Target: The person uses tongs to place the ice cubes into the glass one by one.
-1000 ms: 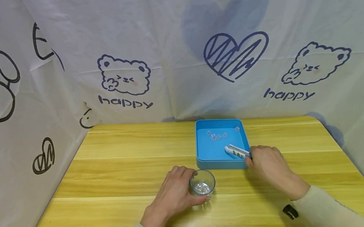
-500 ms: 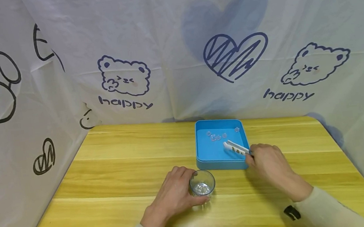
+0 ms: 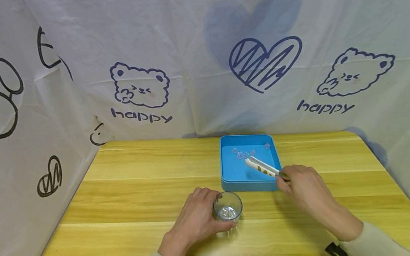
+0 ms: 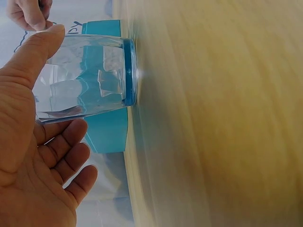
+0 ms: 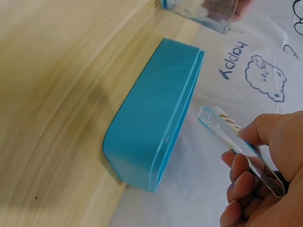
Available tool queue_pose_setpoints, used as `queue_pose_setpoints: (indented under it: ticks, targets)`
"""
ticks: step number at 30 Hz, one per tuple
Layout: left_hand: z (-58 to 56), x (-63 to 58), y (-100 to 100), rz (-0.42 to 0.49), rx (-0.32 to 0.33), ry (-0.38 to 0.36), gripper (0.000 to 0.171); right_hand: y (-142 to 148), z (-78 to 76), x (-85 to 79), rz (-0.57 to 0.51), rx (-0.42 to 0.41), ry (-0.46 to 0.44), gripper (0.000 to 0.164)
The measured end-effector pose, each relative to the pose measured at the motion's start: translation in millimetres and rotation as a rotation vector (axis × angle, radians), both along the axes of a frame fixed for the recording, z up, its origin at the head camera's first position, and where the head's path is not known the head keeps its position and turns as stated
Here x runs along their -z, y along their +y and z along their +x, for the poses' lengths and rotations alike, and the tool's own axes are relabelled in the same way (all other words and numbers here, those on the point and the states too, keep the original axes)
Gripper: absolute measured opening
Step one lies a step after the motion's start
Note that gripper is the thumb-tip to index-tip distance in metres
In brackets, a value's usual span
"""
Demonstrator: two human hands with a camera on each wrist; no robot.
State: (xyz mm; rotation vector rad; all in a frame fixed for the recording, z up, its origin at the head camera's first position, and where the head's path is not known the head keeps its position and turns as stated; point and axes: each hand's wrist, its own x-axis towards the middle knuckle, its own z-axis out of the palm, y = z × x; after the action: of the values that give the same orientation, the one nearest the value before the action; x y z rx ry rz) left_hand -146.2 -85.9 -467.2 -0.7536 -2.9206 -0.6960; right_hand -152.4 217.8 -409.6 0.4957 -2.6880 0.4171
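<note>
My left hand [image 3: 195,216] holds a clear drinking glass [image 3: 228,207] on the table, thumb and index finger around its sides near the rim. Through its wall in the left wrist view, a clear ice-like piece [image 4: 110,82] shows low inside the glass. The right hand [image 3: 304,184] grips small white tongs [image 3: 263,167] with a gold pattern, thumb on one arm and fingers on the other. Their tips are over the blue tray [image 3: 250,186], and something clear glints at the tips in the right wrist view. Several small clear pieces [image 3: 241,155] lie on the tray floor.
The wood-grain table [image 3: 130,206] runs back to a white cloth [image 3: 190,62] printed with bears and hearts. More of this cloth hangs along the left side. The tray's raised walls stand between the right hand and the clear pieces.
The tongs have risen from low in the tray and shifted left with the right hand, their tips now nearer the clear pieces in view. The left hand and glass stay put.
</note>
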Motion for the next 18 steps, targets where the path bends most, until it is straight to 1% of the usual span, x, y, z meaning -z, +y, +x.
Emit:
queue_pose_setpoints:
  ticks: [3,5,9,12,18]
  targets:
    - [-0.1,0.1,0.1,0.0,0.0,0.0,0.079,-1.3,6.4,-4.0,-0.012,-0.007,0.007,0.016]
    - [0.0,0.1,0.2,-0.001,0.0,0.001,0.08,-3.2,11.0,-7.2,-0.024,-0.015,0.005,0.011]
    - [0.1,-0.2,0.3,0.0,0.001,0.0,0.08,-7.7,21.2,-11.4,-0.025,-0.049,0.014,0.012]
    - [0.3,-0.2,0.3,0.001,0.002,0.001,0.08,-11.3,28.4,-12.8,-0.019,-0.084,0.04,0.012]
    - [0.1,-0.1,0.3,-0.002,0.001,0.003,0.08,-17.2,41.4,-9.2,-0.013,-0.146,0.068,0.011]
